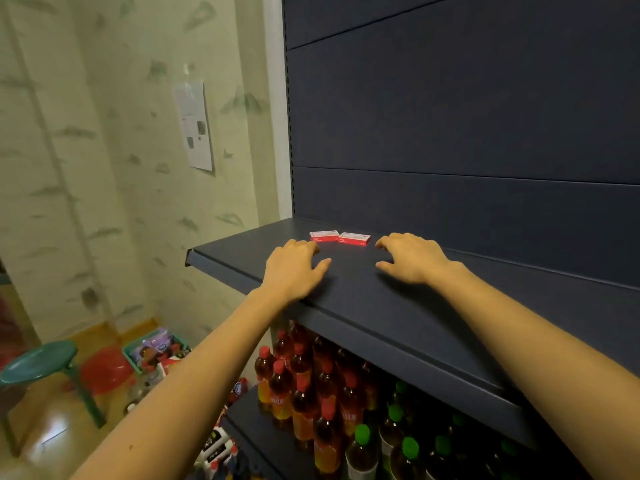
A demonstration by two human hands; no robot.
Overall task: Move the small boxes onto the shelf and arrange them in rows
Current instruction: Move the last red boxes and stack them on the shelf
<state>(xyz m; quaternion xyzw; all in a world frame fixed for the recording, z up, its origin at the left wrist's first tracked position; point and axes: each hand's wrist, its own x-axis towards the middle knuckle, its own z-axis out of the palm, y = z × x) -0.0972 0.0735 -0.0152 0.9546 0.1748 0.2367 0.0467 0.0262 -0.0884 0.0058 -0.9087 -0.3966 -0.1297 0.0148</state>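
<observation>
Two small red boxes point(339, 237) lie side by side on the dark blue shelf point(242, 258), touching end to end in one row near its back panel.

The left hand point(294, 268) and the right hand point(412, 258) rest palm down on the shelf just in front of the boxes, fingers loose and spread, grasping nothing. Below, red-capped bottles point(304, 386) and green-capped bottles point(398, 445) fill the lower shelf; a green stool point(38, 362) stands on the floor at left.

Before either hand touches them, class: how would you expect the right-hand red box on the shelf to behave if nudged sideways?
The right-hand red box lies flat and low, so it would probably slide, not tip. The shelf looks smooth, so little resistance. It sits close beside the left-hand red box, so a leftward push likely moves both.
</observation>
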